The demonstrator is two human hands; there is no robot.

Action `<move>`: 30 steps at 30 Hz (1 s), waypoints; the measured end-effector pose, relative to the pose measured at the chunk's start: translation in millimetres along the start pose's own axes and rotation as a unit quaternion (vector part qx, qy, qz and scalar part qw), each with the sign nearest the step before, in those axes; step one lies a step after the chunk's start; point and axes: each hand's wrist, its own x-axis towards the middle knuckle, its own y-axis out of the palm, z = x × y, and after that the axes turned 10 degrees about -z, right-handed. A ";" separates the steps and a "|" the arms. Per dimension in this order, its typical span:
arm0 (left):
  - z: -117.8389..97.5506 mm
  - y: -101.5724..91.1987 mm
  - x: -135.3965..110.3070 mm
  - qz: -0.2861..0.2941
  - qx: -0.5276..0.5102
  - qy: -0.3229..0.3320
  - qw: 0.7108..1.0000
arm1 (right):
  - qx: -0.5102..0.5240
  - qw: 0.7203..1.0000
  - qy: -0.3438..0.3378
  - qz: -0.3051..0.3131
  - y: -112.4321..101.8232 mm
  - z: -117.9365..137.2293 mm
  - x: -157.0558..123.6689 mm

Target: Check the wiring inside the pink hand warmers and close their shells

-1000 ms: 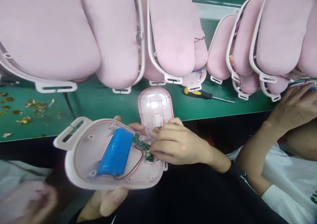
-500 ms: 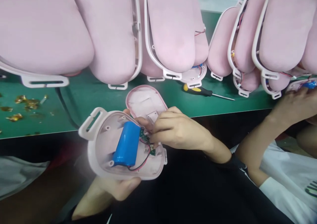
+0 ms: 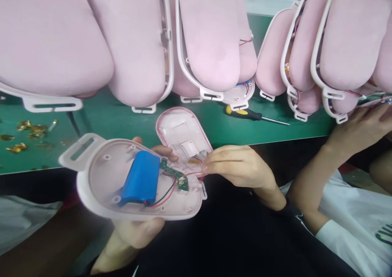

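Observation:
My left hand (image 3: pixel 137 230) grips a pale pink plastic shell (image 3: pixel 102 187) from below, with its thumb on the near rim and fingertips at the far side. Inside the shell lie a blue battery pack (image 3: pixel 142 177) and a small green circuit board (image 3: pixel 183 183). Red and black leads run from the battery towards the board. At the shell's right end, my right hand (image 3: pixel 240 165) pinches a thin red wire (image 3: pixel 194 173) that stretches from the board. Its fingertips partly hide what is between them. Just behind, a second pink shell (image 3: pixel 171 124) lies open side up on the bench.
Several padded pink units (image 3: pixel 208 36) with strap loops line the back of the green bench (image 3: pixel 128 124). A screwdriver (image 3: pixel 252 114) lies in front of them. Gold-coloured scraps (image 3: pixel 36 130) are at left. Another person's hand (image 3: pixel 352 126) works at right.
My right hand has moved right, away from the circuit board, drawing the red wire out. The held shell has shifted left and tilted slightly, showing more of the board.

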 end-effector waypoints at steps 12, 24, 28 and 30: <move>-6.8 11.7 5.4 0.045 -0.016 0.033 0.998 | -0.080 0.995 -0.047 0.038 -4.3 9.7 5.8; -4.8 11.4 4.5 0.055 -0.041 0.049 0.996 | -0.082 0.992 -0.098 0.009 9.3 13.3 8.6; -19.5 25.1 -0.5 0.020 -0.037 0.002 0.999 | -0.107 0.988 -0.112 0.002 19.1 14.5 11.4; -26.8 30.3 -3.6 -0.005 -0.024 -0.019 1.000 | -0.118 0.987 -0.110 0.005 20.9 15.4 12.8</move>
